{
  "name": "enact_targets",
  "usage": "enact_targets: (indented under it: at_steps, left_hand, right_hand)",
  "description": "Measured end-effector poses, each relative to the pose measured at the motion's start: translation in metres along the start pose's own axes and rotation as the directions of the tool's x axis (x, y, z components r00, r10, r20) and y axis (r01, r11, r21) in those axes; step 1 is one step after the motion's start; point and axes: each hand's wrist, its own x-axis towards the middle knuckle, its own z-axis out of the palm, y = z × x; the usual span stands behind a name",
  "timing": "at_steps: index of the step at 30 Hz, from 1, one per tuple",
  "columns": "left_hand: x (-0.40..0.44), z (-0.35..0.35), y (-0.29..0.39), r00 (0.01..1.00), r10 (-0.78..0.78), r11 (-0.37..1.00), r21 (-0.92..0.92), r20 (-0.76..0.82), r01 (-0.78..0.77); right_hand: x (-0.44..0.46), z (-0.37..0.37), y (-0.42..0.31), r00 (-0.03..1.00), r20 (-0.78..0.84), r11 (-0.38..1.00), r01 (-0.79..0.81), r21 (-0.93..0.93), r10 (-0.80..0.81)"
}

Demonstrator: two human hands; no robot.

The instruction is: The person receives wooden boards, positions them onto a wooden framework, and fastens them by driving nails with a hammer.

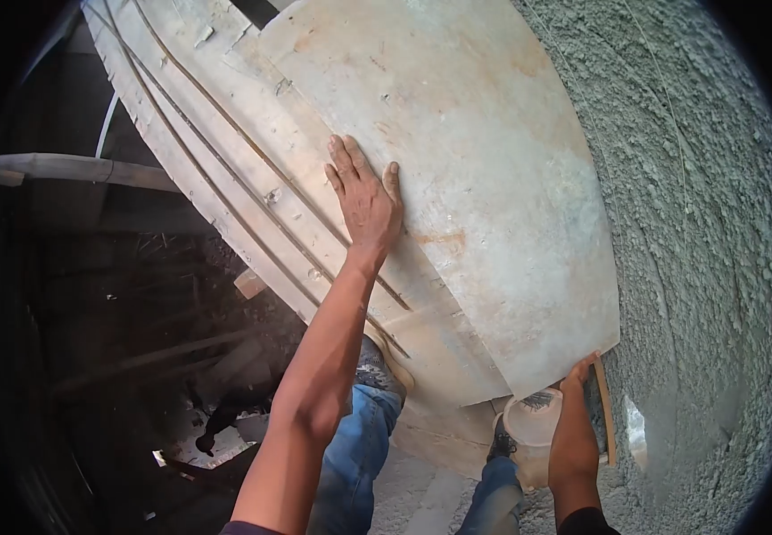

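A large pale sheet with stains and a worn surface lies across the platform against the wall. My left hand rests on its left margin, palm down and fingers spread. At the sheet's near right corner, my right hand grips the edge; part of its fingers is hidden. Below that edge sits a whitish round container, partly covered by my right forearm. Thin metal rods run lengthwise on the pale boarding left of the sheet.
A rough grey plastered wall rises on the right. A narrow wooden strip stands beside my right hand. My shoes are on the platform. Left of its edge is a dark drop with a bamboo pole and debris below.
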Motion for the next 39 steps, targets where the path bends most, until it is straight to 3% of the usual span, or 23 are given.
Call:
enact_targets:
  at_steps: [5,8,11,13,18,20,21,28,32,34,38,39]
  left_hand:
    - [-0.003,0.01,0.003,0.996,-0.042,0.998,-0.039,-0.073,0.039]
    - [-0.002,0.008,0.004,0.997,-0.03,0.999,-0.044,-0.07,0.027]
    - [0.0,0.011,0.004,0.997,-0.015,0.999,-0.041,-0.081,0.012]
    - [-0.001,0.009,0.005,0.997,-0.016,1.0,-0.015,-0.075,0.015]
    - [0.001,0.012,0.005,0.995,-0.024,1.0,0.012,-0.093,0.025]
    - [0.0,0.012,0.006,0.996,-0.024,1.0,0.013,-0.085,0.026]
    - [0.001,0.016,0.004,0.996,-0.019,1.0,0.017,-0.083,0.02]
    - [-0.006,0.022,0.006,0.996,-0.015,0.997,-0.082,-0.086,0.008]
    - [0.001,0.024,-0.002,0.998,-0.031,0.999,-0.025,-0.063,0.03]
    - [-0.002,0.027,-0.009,0.995,0.046,0.997,-0.065,-0.084,-0.052]
    - [-0.004,0.03,-0.004,0.987,0.044,0.993,-0.104,-0.152,-0.06]
    - [0.001,0.042,-0.027,0.991,0.06,0.967,0.255,-0.121,-0.027]
  right_hand:
    - [0.015,0.002,-0.003,0.999,0.037,0.998,0.034,0.047,-0.035]
    - [-0.008,-0.002,-0.001,0.999,-0.043,0.994,-0.005,0.106,0.009]
    - [0.002,-0.003,0.0,0.997,-0.083,0.999,0.011,0.043,-0.008]
    - [0.0,-0.006,0.0,1.0,0.013,1.0,0.008,0.03,-0.008]
    - [0.018,-0.009,0.007,0.997,0.08,0.998,0.01,0.07,-0.015]
    - [0.023,-0.011,0.007,0.992,0.126,0.999,-0.007,0.04,0.002]
    - [0.004,-0.002,-0.007,0.992,0.089,0.995,-0.098,0.035,0.094]
    - [0.019,-0.011,-0.006,0.988,0.084,0.991,-0.127,-0.047,0.131]
    - [0.005,-0.001,-0.022,0.981,0.089,0.973,-0.155,-0.173,0.172]
    - [0.009,-0.01,-0.026,0.963,0.163,0.956,-0.173,-0.236,0.215]
    - [0.02,-0.018,-0.027,0.958,0.156,0.938,-0.19,-0.29,0.242]
    - [0.034,-0.025,-0.022,0.94,0.192,0.934,-0.225,-0.276,0.283]
